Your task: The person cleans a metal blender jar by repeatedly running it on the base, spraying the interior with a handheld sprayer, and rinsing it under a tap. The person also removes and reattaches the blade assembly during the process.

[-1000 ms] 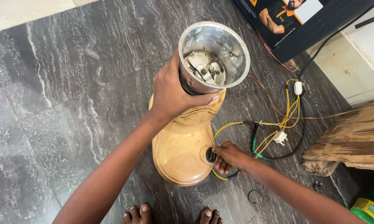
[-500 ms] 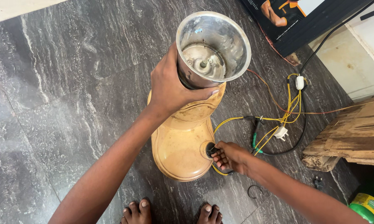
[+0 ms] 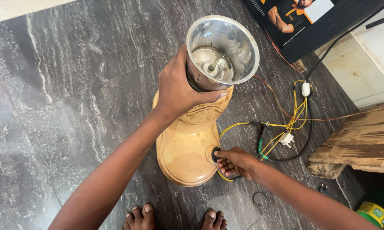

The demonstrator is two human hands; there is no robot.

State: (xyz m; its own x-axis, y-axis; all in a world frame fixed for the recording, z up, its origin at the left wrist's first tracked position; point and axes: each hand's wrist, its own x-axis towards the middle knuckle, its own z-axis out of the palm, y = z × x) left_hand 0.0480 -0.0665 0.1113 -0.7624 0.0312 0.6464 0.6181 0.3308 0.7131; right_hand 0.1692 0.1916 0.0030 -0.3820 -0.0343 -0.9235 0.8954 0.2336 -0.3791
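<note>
Here the left hand (image 3: 179,91) was wrapped around the side of a steel jar (image 3: 221,53), its fingers clamped on the wall just under the flared rim, thumb lying across the front. The jar sat upright on the top of a tan mixer base (image 3: 187,147), which stood on the dark marbled floor (image 3: 64,85); the blade at the jar's bottom showed through the open mouth, and no lid was on it. The right hand (image 3: 234,162) reached to the side of the base, its fingers closed together on a small dark knob (image 3: 215,154).

To do this well, I would judge that the jar wants a firm, steady hold straight down onto its seat, so it does not wobble or lift while the knob is worked, and the knob wants a small, slow turn. With the mouth uncovered, the gripping fingers are best kept on the outer wall, well away from the blade. The loose wiring near the right wrist also calls for care.

That wiring was a tangle of yellow, green and black wires (image 3: 285,127) with a white plug part, lying on the floor just right of the base. A dark printed carton (image 3: 311,25) lay at the top right, a rough wooden block (image 3: 353,145) at the right edge, and a green and yellow tin (image 3: 373,213) in the corner. Bare toes (image 3: 140,215) showed at the bottom edge.
</note>
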